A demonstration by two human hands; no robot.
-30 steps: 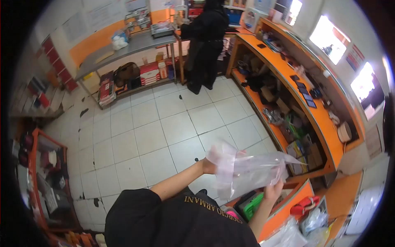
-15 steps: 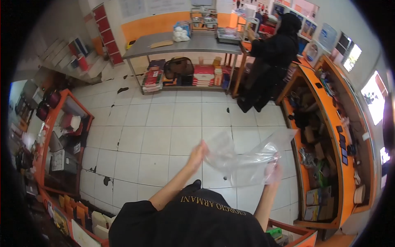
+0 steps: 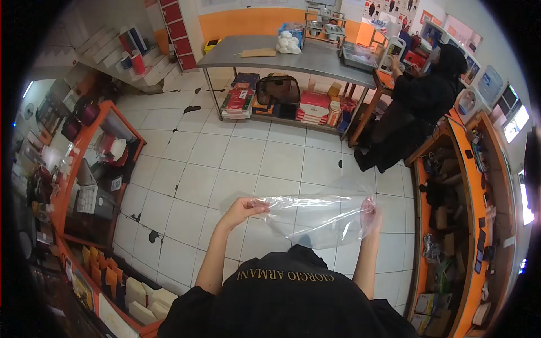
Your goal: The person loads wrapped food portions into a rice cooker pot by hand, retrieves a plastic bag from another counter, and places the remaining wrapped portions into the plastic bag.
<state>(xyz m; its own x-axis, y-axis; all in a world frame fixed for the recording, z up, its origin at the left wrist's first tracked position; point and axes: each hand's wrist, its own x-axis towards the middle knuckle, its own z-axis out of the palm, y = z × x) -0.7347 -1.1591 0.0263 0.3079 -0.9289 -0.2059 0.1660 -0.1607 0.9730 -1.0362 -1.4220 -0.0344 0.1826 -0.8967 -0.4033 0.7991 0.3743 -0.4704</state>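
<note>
A clear plastic bag [image 3: 315, 217] is stretched between my two hands, out in front of my black shirt. My left hand [image 3: 249, 208] pinches one end of it, with thumb and fingers pressed together. At the other end my right hand [image 3: 370, 215] grips the plastic, its fingers partly seen through the film. The bag hangs above the tiled floor and touches nothing else.
A metal table [image 3: 236, 54] stands ahead, with a white-filled bag [image 3: 288, 43] and a tray [image 3: 359, 55]. Another person [image 3: 420, 107] in black stands beside it. Orange shelves [image 3: 459, 186] run along the right; an orange-framed cabinet [image 3: 101, 186] is at the left.
The view has swung to the right side of the bag's old position, showing more of the left cabinet. The bag, crumpled before, is now pulled out lengthwise between my hands.
</note>
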